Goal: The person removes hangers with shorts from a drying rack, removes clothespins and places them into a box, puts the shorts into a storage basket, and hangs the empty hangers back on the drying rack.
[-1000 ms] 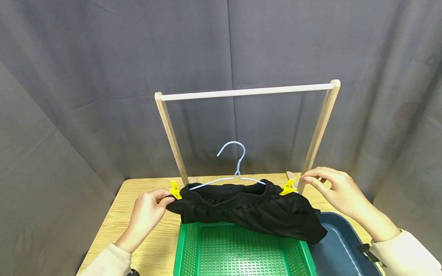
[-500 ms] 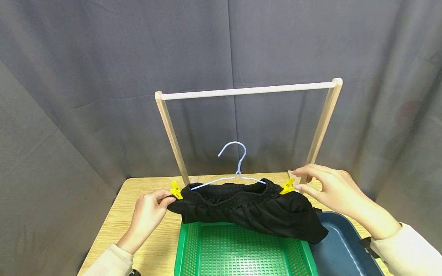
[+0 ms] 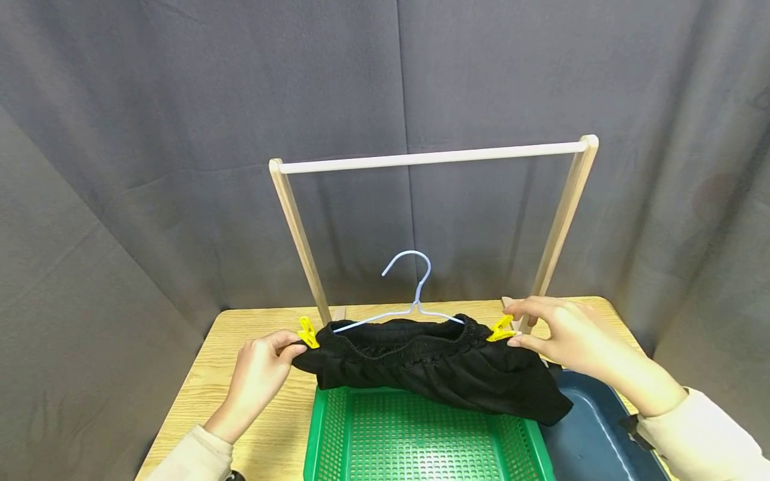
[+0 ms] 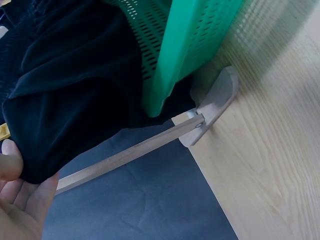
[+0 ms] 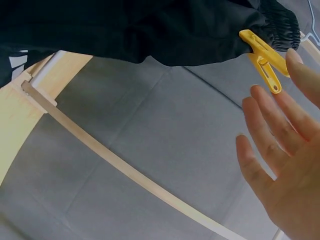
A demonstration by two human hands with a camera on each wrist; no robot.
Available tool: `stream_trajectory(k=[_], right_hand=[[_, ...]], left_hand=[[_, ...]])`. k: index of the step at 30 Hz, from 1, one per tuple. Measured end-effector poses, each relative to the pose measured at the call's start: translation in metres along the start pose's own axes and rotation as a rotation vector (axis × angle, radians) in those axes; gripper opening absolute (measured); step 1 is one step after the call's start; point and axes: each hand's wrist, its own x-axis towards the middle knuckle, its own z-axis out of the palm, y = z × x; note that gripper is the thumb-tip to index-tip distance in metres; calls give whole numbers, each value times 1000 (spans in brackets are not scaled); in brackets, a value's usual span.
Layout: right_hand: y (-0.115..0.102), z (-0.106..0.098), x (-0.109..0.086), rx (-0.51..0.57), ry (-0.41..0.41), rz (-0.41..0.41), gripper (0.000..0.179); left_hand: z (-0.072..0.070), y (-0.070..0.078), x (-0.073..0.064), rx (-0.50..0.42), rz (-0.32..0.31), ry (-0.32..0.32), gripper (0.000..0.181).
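Note:
A black elastic-waist garment (image 3: 421, 367), whether shorts or a skirt I cannot tell, hangs over the back of a green basket. A light-blue wire hanger (image 3: 415, 304) stands up from its waistband, hook at the top. Yellow clips are fixed at both sides, a left clip (image 3: 309, 333) and a right clip (image 3: 501, 329). My left hand (image 3: 259, 374) pinches the garment's left edge just below its clip. Thumb and forefinger of my right hand (image 3: 571, 337) pinch the right clip's handles; in the right wrist view the other fingers are spread beside the clip (image 5: 264, 57).
Behind the garment stands a wooden rack with a white crossbar (image 3: 433, 158). The green basket (image 3: 311, 434) is at the front, with a dark blue tray (image 3: 583, 441) to its right. All stand on a wooden table (image 3: 204, 361) before a grey curtain (image 3: 180, 133).
My right hand has moved left from beside the right clip and taken its handles between thumb and forefinger. My left hand has kept its grip on the garment's edge.

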Motion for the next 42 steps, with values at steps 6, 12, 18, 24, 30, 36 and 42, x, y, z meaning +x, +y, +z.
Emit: stream_trajectory(k=[6, 12, 18, 24, 30, 36, 42], right_hand=[[-1, 5, 0, -35, 33, -12, 34], [-3, 8, 0, -44, 100, -102, 37], [-6, 12, -2, -98, 204, -85, 36], [-8, 14, -2, -135, 299, -88, 28], [-7, 13, -3, -120, 373, -75, 29], [-7, 11, -3, -127, 415, -59, 30], [-7, 6, -4, -130, 431, -56, 32]], left_hand=[[1, 0, -1, -7, 4, -8, 8], [2, 1, -2, -13, 4, -14, 8], [3, 4, -4, -33, -1, -39, 7], [2, 5, -5, -53, -29, -60, 7], [4, 4, -6, -57, -39, -66, 7], [8, 0, -10, -39, -51, -71, 4], [10, -2, -11, -33, -47, -60, 5]])
